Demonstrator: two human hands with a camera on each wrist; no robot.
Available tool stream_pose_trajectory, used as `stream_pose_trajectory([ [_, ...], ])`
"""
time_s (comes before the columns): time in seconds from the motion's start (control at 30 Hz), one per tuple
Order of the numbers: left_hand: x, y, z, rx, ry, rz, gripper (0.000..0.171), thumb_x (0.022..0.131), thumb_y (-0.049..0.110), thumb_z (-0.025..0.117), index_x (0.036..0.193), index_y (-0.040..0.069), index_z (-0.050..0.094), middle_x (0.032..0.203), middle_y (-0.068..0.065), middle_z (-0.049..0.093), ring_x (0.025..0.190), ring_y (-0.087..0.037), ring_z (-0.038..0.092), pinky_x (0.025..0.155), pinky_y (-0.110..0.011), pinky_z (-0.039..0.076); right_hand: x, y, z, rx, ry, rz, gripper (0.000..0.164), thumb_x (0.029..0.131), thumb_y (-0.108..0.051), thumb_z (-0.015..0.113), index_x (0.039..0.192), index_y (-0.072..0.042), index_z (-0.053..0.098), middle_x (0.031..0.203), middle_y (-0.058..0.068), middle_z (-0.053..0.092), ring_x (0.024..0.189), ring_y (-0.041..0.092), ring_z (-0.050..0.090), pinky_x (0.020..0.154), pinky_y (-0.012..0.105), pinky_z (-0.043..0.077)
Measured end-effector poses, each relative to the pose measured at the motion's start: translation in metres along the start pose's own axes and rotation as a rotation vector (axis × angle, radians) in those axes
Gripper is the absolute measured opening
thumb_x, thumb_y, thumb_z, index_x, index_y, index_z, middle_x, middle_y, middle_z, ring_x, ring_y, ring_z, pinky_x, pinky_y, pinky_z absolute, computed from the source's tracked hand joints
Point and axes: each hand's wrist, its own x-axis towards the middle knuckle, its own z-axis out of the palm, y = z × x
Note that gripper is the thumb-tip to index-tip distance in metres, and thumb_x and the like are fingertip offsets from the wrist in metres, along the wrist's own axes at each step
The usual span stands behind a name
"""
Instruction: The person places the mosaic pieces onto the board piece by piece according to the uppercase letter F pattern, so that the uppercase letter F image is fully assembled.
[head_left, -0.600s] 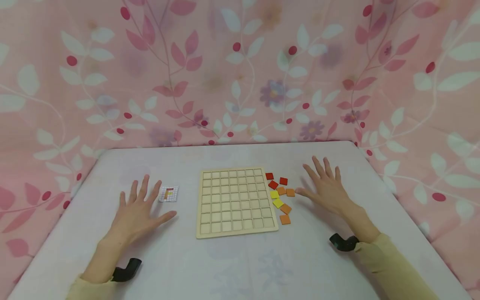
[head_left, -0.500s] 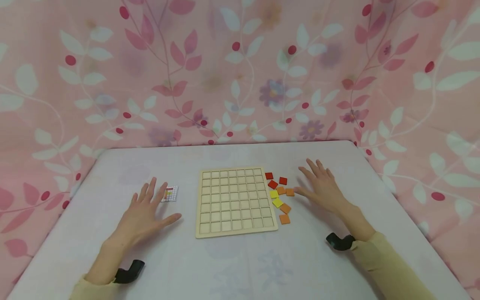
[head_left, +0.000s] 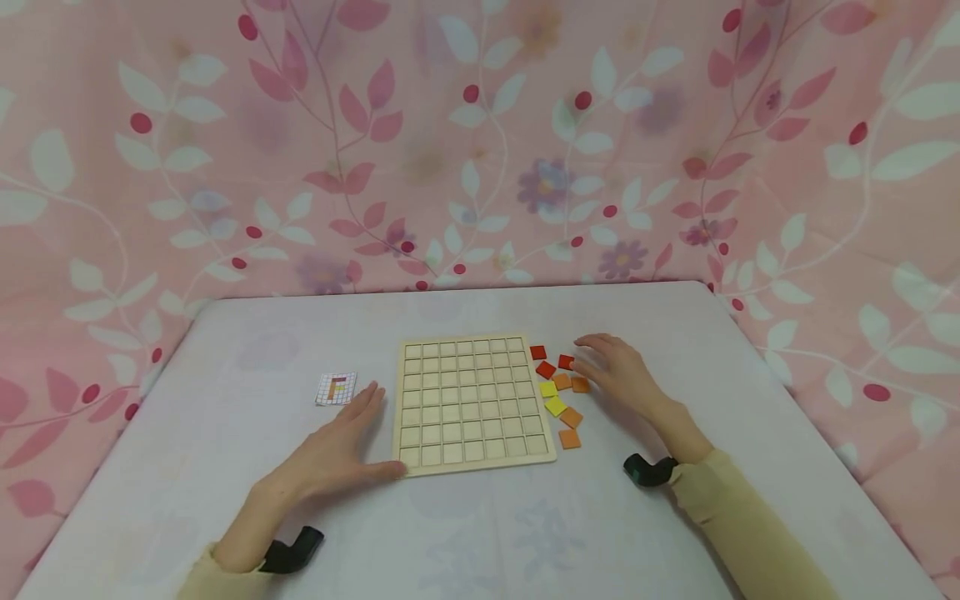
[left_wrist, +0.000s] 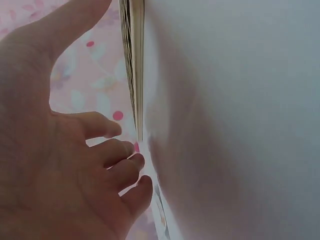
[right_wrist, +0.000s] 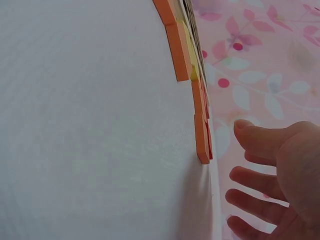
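A pale wooden grid board (head_left: 471, 404) lies mid-table, its square cells bare. My left hand (head_left: 330, 454) is at its left side, thumb reaching the near-left corner and fingers extended beside the left edge; in the left wrist view the board (left_wrist: 135, 70) shows edge-on past the spread thumb. Over the loose tiles right of the board is my right hand (head_left: 618, 375), thumb tip overlapping a red tile (head_left: 566, 362), fingers slightly bent with nothing held. Red, orange (head_left: 570, 438) and yellow tiles (head_left: 556, 406) lie scattered there. The right wrist view shows orange tiles (right_wrist: 201, 137) near the fingers.
A small gridded pattern card (head_left: 335, 388) with a coloured figure lies left of the board. The table (head_left: 480, 533) has a white cloth, and a pink floral curtain (head_left: 480, 150) hangs behind it. Black wrist devices (head_left: 650, 471) stick out by both sleeves.
My left hand has moved right, off the card and up to the board's left edge. My right hand has moved left over the tiles, its fingers less spread. Board and tiles have stayed put.
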Motion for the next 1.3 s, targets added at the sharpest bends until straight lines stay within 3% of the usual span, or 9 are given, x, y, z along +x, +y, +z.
stream_pose_trajectory([
  [0.2,0.004,0.006,0.007,-0.039,-0.061,0.016,0.123,0.072,0.073,0.073,0.158,0.003,0.023,0.168,-0.012,0.014,0.154,-0.032,0.015,0.117,-0.057,0.029,0.004,0.001,0.006,0.107,-0.005,0.059,0.037,0.094,-0.021,0.071,0.126,-0.003,0.065,0.123,0.013,0.067,0.114,0.033,0.061,0.099,0.051,0.051],
  [0.37,0.005,0.008,0.008,-0.074,-0.057,0.036,0.115,0.073,0.064,0.079,0.157,0.004,0.028,0.166,-0.011,0.022,0.154,-0.033,0.017,0.117,-0.059,0.028,0.004,0.005,0.01,0.158,0.019,0.048,0.033,0.09,-0.017,0.075,0.119,-0.003,0.069,0.117,0.012,0.07,0.108,0.03,0.063,0.096,0.049,0.053],
  [0.7,0.007,0.005,0.011,-0.095,-0.04,0.04,0.111,0.073,0.058,0.082,0.156,0.004,0.031,0.165,-0.011,0.026,0.152,-0.034,0.023,0.116,-0.062,0.028,0.004,0.013,0.021,0.135,0.092,-0.009,0.023,0.088,-0.012,0.077,0.109,-0.004,0.073,0.107,0.01,0.072,0.101,0.027,0.063,0.092,0.047,0.055],
  [1.3,0.007,0.003,0.012,-0.124,-0.06,0.051,0.112,0.074,0.058,0.081,0.157,0.002,0.028,0.166,-0.012,0.022,0.153,-0.034,0.018,0.118,-0.062,0.025,0.006,0.017,0.026,0.091,0.154,-0.05,0.018,0.086,-0.011,0.079,0.103,-0.005,0.075,0.102,0.009,0.073,0.101,0.028,0.064,0.095,0.048,0.052],
])
